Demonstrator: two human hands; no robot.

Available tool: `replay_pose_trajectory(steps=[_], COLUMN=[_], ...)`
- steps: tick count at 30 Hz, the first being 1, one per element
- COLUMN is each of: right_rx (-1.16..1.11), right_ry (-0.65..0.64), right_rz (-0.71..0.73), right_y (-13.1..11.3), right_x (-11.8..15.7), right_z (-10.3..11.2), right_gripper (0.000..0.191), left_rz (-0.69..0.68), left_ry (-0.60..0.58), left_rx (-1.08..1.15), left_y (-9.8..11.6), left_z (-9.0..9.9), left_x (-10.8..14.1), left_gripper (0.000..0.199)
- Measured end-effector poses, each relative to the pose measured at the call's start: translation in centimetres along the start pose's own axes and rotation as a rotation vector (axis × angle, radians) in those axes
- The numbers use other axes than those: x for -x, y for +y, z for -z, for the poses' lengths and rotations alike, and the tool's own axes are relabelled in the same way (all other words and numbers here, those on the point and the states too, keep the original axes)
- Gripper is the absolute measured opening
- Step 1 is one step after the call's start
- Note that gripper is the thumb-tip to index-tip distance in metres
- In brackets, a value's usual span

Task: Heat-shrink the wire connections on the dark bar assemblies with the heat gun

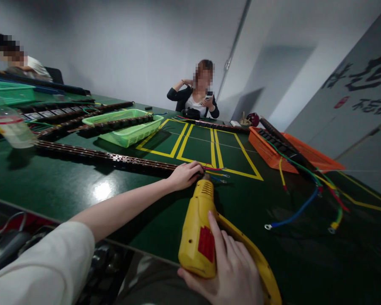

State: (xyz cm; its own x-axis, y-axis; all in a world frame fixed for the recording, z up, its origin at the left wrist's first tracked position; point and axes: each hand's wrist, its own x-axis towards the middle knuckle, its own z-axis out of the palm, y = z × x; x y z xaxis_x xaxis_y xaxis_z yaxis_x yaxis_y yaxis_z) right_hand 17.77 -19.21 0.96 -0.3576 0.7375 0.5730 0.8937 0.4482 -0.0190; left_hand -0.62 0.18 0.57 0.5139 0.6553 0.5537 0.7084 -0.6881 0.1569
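My right hand (233,264) is closed round a yellow heat gun (198,228) at the lower middle, its nozzle pointing away toward the end of a long dark bar. On that bar (108,159), which has copper-coloured strips and lies across the table, my left hand (186,174) grips the right end with its fingers wrapped over it. Red, yellow and blue wires (220,174) with metal lugs stick out just beyond my left fingertips. The gun's nozzle is close to these wires; whether they touch is hidden.
A green basket (127,137) holding a dark bar stands at the back left, near a plastic bottle (12,127). At the right, an orange basket (273,159) carries bars with hanging wires (294,212). A person with a phone sits opposite; another is far left.
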Motion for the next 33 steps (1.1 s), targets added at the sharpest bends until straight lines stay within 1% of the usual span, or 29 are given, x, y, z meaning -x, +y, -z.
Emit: replay_pose_trajectory(steps=[8, 14, 18, 25, 28, 31, 33], right_rx=[-0.02, -0.027, 0.015, 0.079, 0.088, 0.089, 0.101], right_ry=[-0.031, -0.047, -0.032, -0.023, -0.024, -0.041, -0.046], right_rz=[0.033, 0.025, 0.054, 0.042, -0.004, -0.09, -0.111], right_y=[0.0, 0.6, 1.6, 4.3, 5.0, 5.1, 5.0], right_x=[-0.3, -0.3, -0.1, 0.9, 1.3, 1.6, 1.7], right_z=[0.6, 0.7, 1.2, 1.5, 1.7, 1.8, 1.9], right_gripper=[0.111, 0.11, 0.111, 0.109, 0.108, 0.101, 0.097], left_rz=[-0.016, -0.039, -0.046, -0.043, -0.041, -0.028, -0.019], left_ry=[0.002, -0.002, -0.01, -0.01, -0.008, -0.006, -0.004], left_rx=[0.007, -0.008, -0.009, 0.002, 0.017, 0.029, 0.029], left_y=[0.0, -0.2, -0.2, -0.1, -0.1, 0.0, 0.0], left_z=[0.1, 0.0, 0.1, 0.2, 0.2, 0.2, 0.1], left_x=[0.0, 0.0, 0.0, 0.0, 0.0, 0.1, 0.1], left_gripper=[0.018, 0.021, 0.023, 0.023, 0.023, 0.023, 0.024])
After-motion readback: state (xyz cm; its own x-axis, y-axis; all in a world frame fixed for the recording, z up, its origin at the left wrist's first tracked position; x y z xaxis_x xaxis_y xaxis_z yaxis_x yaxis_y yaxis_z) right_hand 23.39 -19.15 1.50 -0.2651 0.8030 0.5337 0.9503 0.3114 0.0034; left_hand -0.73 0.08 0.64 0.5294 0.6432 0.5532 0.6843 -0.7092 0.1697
